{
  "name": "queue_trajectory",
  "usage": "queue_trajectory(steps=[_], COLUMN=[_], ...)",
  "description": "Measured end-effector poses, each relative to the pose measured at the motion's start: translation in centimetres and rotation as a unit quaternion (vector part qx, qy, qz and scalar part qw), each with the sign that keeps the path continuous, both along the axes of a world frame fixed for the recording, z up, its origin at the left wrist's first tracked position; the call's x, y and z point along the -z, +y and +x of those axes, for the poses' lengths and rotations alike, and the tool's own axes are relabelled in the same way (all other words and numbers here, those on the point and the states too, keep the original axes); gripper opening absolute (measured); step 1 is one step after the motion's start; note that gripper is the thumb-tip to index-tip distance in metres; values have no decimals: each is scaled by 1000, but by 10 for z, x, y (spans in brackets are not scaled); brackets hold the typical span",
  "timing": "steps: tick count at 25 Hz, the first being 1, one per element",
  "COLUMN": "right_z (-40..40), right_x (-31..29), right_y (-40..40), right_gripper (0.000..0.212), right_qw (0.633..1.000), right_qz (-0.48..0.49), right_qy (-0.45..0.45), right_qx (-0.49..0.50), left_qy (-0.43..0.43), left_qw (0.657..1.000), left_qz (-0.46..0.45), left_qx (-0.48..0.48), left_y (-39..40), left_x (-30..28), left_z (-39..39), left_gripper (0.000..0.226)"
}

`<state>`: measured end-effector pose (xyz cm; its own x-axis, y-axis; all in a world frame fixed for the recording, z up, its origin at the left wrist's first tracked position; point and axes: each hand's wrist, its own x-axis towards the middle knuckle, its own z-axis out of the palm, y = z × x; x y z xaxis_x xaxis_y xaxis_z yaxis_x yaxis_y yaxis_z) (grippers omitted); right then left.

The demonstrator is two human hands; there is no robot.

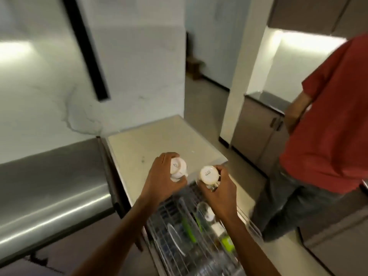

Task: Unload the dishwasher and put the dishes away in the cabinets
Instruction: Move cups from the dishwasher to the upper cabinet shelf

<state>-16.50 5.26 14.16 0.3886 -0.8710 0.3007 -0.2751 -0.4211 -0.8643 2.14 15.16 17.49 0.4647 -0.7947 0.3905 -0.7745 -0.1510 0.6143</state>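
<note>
My left hand grips a white cup, held with its base toward me over the near edge of a pale countertop. My right hand grips a second white cup, bottom up, just right of the first. Both cups hang above the far end of the pulled-out dishwasher rack. In the rack I see a white plate, green items, a clear glass and other blurred dishes.
A steel counter runs along the left below a white wall. A person in a red shirt stands close on the right, beside grey lower cabinets. Grey upper cabinets hang at top right. Floor stretches away behind the pale countertop.
</note>
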Motion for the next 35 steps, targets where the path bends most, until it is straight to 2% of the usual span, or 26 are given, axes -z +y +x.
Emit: queue_trajectory(steps=[4,8,12,15,18,22,28,29,32,35], right_z=[47,115,190,264,336,442,577,593,631,653], right_x=[-76,-118,-149,-174,-209,-275,-347,-352,-359,-353], right_y=[70,161,231,255,255,241,208,203,187,173], right_gripper=[48,49,51,55,56,50,55,56,62,68], right_qw=[990,963,932,924,932,934,940,941,945,947], right_qz=[-62,-87,-90,-86,-85,-138,-225,-235,-248,-256], right_qy=[-75,-106,-113,-99,-84,-117,-85,-74,-24,23], right_qx=[-104,-234,-332,-359,-342,-308,-240,-232,-212,-194], left_qy=[-44,-107,-143,-154,-220,-317,-365,-379,-444,-451], left_qw=[993,967,942,931,916,890,867,857,801,783], left_qz=[-55,-75,-56,-56,-59,-44,73,101,204,255], left_qx=[-96,-218,-299,-326,-330,-325,-332,-333,-346,-344], left_y=[116,236,315,346,345,313,258,249,224,213], left_x=[-80,-136,-188,-233,-272,-325,-389,-397,-412,-410], left_z=[29,67,124,191,263,374,498,512,540,560], left_gripper=[66,54,55,53,45,35,44,46,48,46])
